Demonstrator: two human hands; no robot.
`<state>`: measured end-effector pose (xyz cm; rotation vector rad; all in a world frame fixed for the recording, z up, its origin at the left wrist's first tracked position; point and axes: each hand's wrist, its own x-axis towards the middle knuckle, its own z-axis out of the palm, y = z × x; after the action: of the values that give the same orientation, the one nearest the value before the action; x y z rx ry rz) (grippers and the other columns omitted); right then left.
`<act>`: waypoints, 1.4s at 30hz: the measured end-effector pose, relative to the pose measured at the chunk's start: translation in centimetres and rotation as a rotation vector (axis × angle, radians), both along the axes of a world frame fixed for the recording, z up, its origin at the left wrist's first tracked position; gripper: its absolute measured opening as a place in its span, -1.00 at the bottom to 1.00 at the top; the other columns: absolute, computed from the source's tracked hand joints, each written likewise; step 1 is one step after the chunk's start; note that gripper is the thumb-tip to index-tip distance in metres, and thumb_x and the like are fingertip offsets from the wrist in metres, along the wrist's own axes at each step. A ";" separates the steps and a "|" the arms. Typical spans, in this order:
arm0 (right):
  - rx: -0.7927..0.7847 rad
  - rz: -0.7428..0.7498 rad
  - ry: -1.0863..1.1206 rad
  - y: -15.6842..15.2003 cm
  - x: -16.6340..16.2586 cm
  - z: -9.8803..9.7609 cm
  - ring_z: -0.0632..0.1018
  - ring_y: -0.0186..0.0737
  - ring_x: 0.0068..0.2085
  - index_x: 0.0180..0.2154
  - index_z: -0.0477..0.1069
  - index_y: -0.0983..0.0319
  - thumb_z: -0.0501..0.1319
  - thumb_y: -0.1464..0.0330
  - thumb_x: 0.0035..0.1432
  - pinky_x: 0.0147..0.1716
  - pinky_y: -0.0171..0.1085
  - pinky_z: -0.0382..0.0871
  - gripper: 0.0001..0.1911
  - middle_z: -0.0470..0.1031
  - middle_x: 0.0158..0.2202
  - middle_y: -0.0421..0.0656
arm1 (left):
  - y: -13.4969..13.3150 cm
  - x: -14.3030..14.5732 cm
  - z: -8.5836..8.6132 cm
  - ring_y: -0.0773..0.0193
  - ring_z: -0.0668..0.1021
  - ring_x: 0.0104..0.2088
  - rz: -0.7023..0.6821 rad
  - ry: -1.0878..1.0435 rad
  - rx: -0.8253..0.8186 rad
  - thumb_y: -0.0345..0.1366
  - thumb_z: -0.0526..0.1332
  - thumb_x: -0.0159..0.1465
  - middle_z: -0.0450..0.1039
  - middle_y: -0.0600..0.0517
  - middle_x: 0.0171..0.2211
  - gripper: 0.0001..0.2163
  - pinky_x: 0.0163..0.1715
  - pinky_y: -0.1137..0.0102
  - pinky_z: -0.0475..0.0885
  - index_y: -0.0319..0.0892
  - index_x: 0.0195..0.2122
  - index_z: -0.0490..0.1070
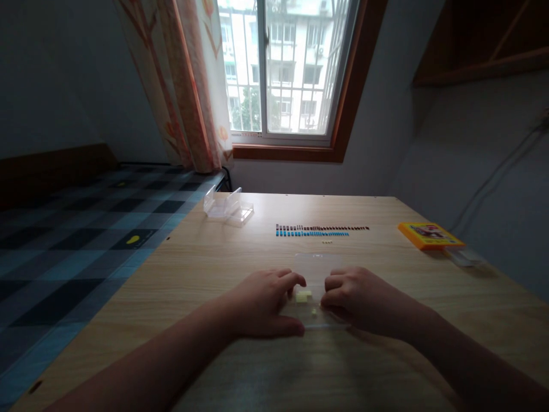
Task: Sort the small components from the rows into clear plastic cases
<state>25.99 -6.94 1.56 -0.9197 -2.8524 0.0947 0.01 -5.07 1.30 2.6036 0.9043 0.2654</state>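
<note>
A shallow clear plastic case (317,326) lies open on the table in front of me, with its lid part stretching away toward the back. Several small pale yellow pieces (303,296) sit inside it on the left. My left hand (272,303) curves around the case's left side, thumb at the near corner and bent fingers over the edge. Over the right side of the case is my right hand (358,298), its fingers curled together. Whatever those fingertips pinch, if anything, is hidden or too small to name.
Beyond the case run a row of small dark brown pieces (321,228) and a row of blue pieces (312,233), with several tiny yellowish bits (327,242) nearby. Clear open boxes (229,209) stand far left. An orange-yellow box (431,236) lies right, beside a clear plastic piece (465,256).
</note>
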 end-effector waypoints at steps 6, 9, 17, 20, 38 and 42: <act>0.028 -0.092 0.022 -0.5 -1.0 -0.6 0.41 -0.32 -0.42 -0.44 0.47 0.20 0.24 0.49 0.19 -0.42 -0.26 0.04 -0.83 0.53 -0.40 -0.25 | 0.0 0.0 0.0 0.02 0.60 -0.16 -0.006 -0.003 0.004 0.04 0.44 0.10 0.57 -0.02 -0.12 -0.37 -0.20 0.25 0.46 -0.10 0.14 0.38; 0.058 -0.114 0.063 -0.5 -1.4 -1.1 0.43 -0.31 -0.40 -0.44 0.47 0.20 0.22 0.49 0.22 -0.40 -0.27 0.06 -0.82 0.54 -0.39 -0.24 | -0.1 0.0 0.1 0.02 0.61 -0.17 -0.006 -0.007 -0.004 0.02 0.44 0.10 0.57 -0.02 -0.13 -0.38 -0.21 0.26 0.46 -0.11 0.14 0.39; 0.080 -0.082 0.119 -0.3 -1.2 -0.8 0.45 -0.30 -0.38 -0.37 0.54 0.18 0.20 0.41 0.33 -0.39 -0.27 0.10 -0.79 0.56 -0.38 -0.22 | 0.0 0.0 0.1 0.02 0.60 -0.16 -0.010 -0.006 -0.006 0.03 0.43 0.10 0.57 -0.04 -0.12 -0.38 -0.17 0.25 0.47 -0.11 0.14 0.39; 0.045 -0.068 0.121 -0.4 -0.9 -0.3 0.47 -0.30 -0.37 -0.33 0.57 0.16 0.19 0.41 0.34 -0.38 -0.27 0.13 -0.79 0.57 -0.34 -0.22 | -0.1 0.0 0.2 0.01 0.60 -0.15 -0.014 -0.001 -0.009 0.03 0.43 0.10 0.57 -0.04 -0.12 -0.38 -0.18 0.24 0.47 -0.10 0.14 0.39; 0.035 -0.046 0.151 -0.5 -1.2 -1.1 0.46 -0.32 -0.40 -0.28 0.59 0.16 0.21 0.45 0.29 -0.41 -0.28 0.13 -0.81 0.56 -0.36 -0.22 | -0.1 0.0 0.1 0.01 0.61 -0.16 -0.003 -0.009 -0.008 0.01 0.44 0.09 0.57 -0.03 -0.13 -0.38 -0.18 0.24 0.47 -0.10 0.13 0.39; 0.040 -0.054 0.164 -0.4 -1.2 -1.1 0.47 -0.32 -0.40 -0.30 0.60 0.17 0.19 0.45 0.30 -0.40 -0.28 0.16 -0.80 0.55 -0.37 -0.21 | -0.1 0.0 0.2 0.00 0.60 -0.15 -0.006 -0.005 -0.010 0.03 0.44 0.10 0.57 -0.03 -0.13 -0.38 -0.19 0.24 0.47 -0.10 0.14 0.39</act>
<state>24.83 -7.29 0.44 -0.9343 -2.6678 0.1024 -0.03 -5.21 1.47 2.5950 0.8935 0.2647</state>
